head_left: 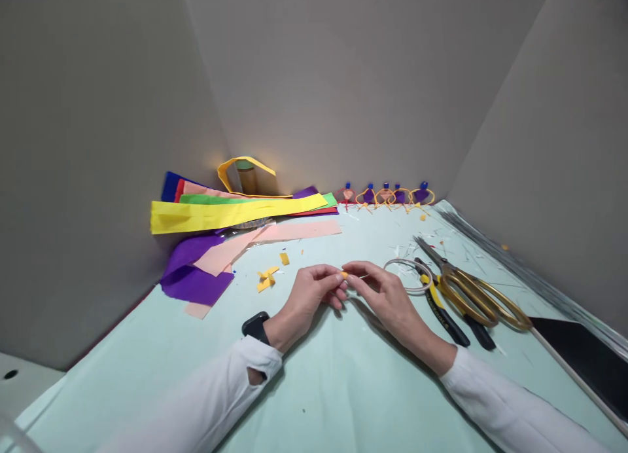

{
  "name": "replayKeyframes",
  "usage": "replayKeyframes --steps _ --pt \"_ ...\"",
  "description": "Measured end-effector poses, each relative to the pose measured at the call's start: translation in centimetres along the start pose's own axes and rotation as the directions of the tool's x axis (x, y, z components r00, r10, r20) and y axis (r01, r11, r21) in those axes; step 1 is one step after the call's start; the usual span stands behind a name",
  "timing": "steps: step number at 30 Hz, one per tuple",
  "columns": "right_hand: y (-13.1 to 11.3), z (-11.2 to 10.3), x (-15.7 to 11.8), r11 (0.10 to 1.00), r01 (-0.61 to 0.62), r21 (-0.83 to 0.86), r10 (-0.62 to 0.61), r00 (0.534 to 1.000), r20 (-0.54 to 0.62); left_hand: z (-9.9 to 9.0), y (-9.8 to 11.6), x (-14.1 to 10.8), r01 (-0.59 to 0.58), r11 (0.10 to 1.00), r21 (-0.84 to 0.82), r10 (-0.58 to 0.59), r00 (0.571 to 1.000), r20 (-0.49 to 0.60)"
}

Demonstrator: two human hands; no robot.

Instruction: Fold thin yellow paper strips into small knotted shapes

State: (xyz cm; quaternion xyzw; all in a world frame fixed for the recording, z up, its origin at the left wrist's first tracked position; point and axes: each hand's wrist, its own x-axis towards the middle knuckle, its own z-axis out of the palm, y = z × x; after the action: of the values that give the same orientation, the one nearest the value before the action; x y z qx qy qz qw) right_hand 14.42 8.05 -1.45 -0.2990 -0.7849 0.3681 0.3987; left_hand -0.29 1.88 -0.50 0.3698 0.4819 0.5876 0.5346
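Above the middle of the table, my left hand (316,287) and my right hand (380,294) meet at the fingertips. Between them they pinch a small yellow-orange piece of paper (344,275), mostly covered by the fingers. Just left of my left hand lie several small cut yellow-orange paper pieces (267,279). Close by on my right hand's far side rests a coil of pale wire (409,276). Further right are black-and-yellow pliers (439,309) and large gold-handled scissors (471,296), their blades pointing away from me.
Strips of coloured paper (235,211) are piled at the back left, beside a roll of tape (248,178). Several small wire figures (385,196) lean on the back wall. Thin grey wires (530,279) lie along the right wall, near a dark tablet (583,358).
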Motion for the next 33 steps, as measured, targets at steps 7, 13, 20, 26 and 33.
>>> replayKeyframes --steps 7,13,20,26,33 --pt "-0.37 -0.18 -0.16 0.999 -0.02 0.033 0.02 1.0 0.024 0.28 0.63 -0.25 0.016 1.0 0.011 -0.016 1.0 -0.018" --pt "-0.18 0.03 -0.21 0.995 0.079 -0.063 -0.081 0.996 -0.026 0.27 0.51 -0.19 0.016 0.996 0.088 -0.013 0.999 -0.033" --pt "0.14 0.07 -0.22 0.998 0.001 -0.056 -0.004 0.998 -0.056 0.21 0.54 -0.13 0.016 0.999 0.04 -0.015 1.0 -0.024" --pt "0.07 0.07 -0.27 0.997 0.04 -0.07 -0.041 0.999 -0.013 0.01 0.04 -0.1 0.023 0.997 0.076 -0.022 1.0 -0.006" --pt "0.2 0.17 -0.69 0.93 0.263 -0.257 -0.278 0.96 -0.021 0.09 -0.2 -0.09 0.016 0.997 0.079 -0.017 1.0 0.004"
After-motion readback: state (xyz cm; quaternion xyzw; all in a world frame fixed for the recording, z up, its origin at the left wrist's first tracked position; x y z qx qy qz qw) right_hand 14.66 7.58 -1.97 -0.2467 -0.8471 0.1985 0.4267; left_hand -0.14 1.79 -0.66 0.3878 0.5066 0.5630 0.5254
